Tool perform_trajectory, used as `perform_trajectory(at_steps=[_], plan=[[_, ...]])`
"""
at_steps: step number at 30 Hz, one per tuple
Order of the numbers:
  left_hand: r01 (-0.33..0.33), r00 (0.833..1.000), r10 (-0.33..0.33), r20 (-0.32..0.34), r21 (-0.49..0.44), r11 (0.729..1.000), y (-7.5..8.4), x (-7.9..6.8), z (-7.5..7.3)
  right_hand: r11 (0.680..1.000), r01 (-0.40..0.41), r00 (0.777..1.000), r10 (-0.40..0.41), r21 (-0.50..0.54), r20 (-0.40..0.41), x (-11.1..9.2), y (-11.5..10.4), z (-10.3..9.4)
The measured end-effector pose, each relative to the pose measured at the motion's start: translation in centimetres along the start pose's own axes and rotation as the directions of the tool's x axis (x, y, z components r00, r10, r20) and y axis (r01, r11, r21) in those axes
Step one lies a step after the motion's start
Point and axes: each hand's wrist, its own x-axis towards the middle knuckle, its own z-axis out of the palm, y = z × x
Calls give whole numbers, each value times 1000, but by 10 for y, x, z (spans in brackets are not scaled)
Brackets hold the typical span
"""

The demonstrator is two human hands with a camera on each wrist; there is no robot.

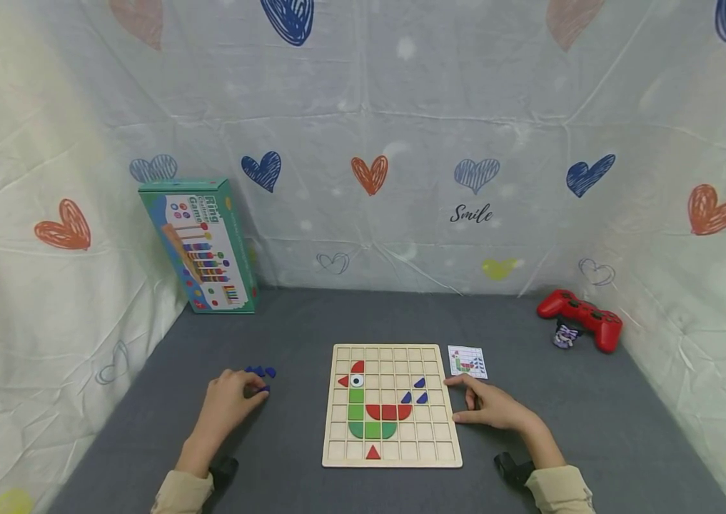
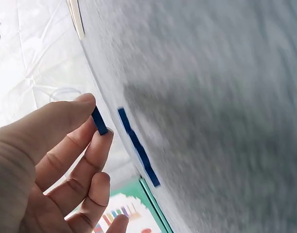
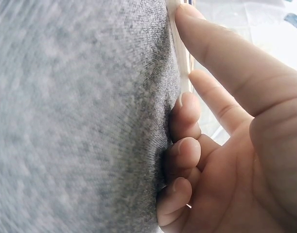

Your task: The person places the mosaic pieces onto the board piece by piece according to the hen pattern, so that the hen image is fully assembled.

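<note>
My left hand (image 1: 226,401) pinches a small blue tile (image 2: 100,122) between thumb and fingertips, just above the cloth. Right beyond it, several more blue tiles (image 1: 260,371) lie on the table, seen edge-on in the left wrist view. A wooden grid board (image 1: 427,432) lies in the middle, bearing a bird-like figure of red, green and blue tiles with a round eye tile (image 1: 356,381). Three blue tiles sit toward the board's right side. My right hand (image 1: 494,408) rests at the board's right edge, thumb and index finger extended against it, the other fingers bent on the cloth.
A small pattern card (image 1: 467,363) showing a similar figure lies by the board's upper right. At the back right is a red game controller (image 1: 581,318) with a small dark figure charm (image 1: 566,335). A green game box (image 1: 208,250) stands at the back left.
</note>
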Motion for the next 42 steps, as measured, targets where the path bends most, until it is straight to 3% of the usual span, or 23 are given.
perform_trajectory(at_steps=[31,42], plan=[[-105,993,108,42,-71,992,83,2,31,1000,0,1000,1,-21,4,1,1,0],[-185,979,193,60,-120,975,109,5,42,1000,-10,1000,10,-16,8,1,-1,-1]])
